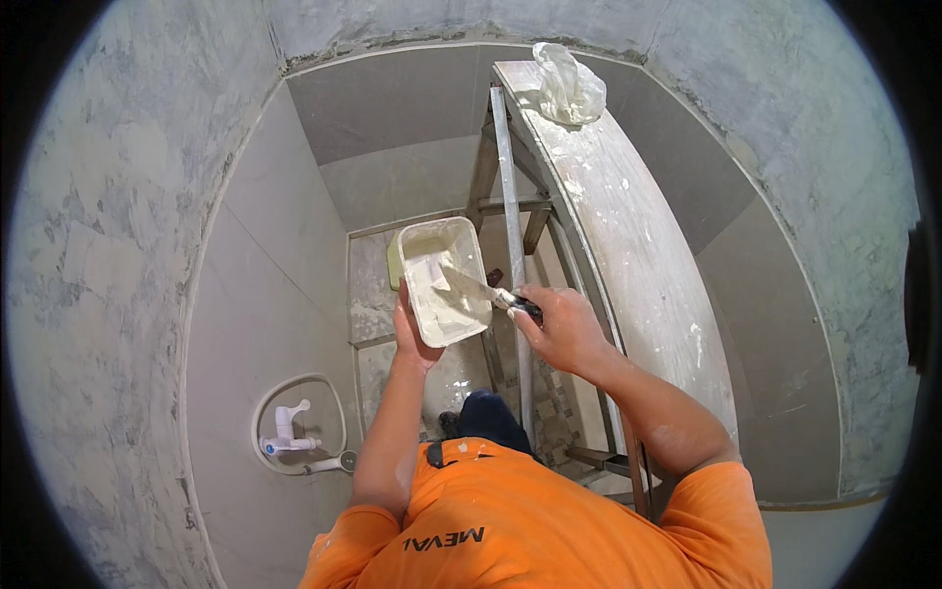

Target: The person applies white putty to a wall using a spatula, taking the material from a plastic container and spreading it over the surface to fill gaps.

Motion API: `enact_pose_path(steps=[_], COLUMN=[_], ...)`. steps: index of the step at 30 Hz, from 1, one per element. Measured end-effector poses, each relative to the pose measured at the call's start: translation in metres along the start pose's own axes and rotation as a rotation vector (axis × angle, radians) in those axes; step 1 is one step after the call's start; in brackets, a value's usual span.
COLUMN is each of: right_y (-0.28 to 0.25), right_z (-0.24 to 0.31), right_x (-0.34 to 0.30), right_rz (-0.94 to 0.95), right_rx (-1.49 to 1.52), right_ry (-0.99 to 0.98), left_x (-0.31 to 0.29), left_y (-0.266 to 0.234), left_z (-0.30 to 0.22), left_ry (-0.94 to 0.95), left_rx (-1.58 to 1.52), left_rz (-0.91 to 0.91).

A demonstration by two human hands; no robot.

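Observation:
My left hand [416,337] holds a white rectangular plastic tub [404,245] from its left side and underneath, fingers mostly hidden below it. Cream-coloured paste [453,321] coats the tub's bottom and walls. In my right hand [566,331] is a putty knife [473,286], gripped by its dark handle, which has paste smeared on it. The knife's blade points left into the tub, and paste clings to it.
A long paste-spotted plank [638,236] on a wooden trestle [510,196] stands to my right, with a crumpled plastic bag [572,90] at its far end. On the left tiled wall are a white tap [287,432] and a hose [257,424]. A yellowish object [393,261] sits behind the tub.

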State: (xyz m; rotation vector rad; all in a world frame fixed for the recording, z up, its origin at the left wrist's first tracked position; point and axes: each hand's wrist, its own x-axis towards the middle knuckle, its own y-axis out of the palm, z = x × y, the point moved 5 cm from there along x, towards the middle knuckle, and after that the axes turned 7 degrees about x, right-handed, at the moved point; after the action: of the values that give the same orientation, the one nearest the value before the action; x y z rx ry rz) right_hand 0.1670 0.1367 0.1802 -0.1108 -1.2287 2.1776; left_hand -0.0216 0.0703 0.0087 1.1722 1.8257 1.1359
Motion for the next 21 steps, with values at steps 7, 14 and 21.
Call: enact_pose_path(steps=[7, 14, 21], right_y=[-0.009, 0.012, 0.007], right_z=[0.015, 0.012, 0.018], right_x=[0.003, -0.008, -0.009], right_rz=[-0.076, -0.016, -0.01], right_rx=[-0.131, 0.176, -0.04], right_ry=[-0.054, -0.227, -0.095], left_x=[-0.011, -0.013, -0.009], left_y=[0.035, 0.045, 0.042], left_z=[-0.012, -0.032, -0.012], left_ry=[0.015, 0.172, 0.088], left_rx=[0.292, 0.15, 0.221], left_rz=[-0.035, -0.023, -0.081])
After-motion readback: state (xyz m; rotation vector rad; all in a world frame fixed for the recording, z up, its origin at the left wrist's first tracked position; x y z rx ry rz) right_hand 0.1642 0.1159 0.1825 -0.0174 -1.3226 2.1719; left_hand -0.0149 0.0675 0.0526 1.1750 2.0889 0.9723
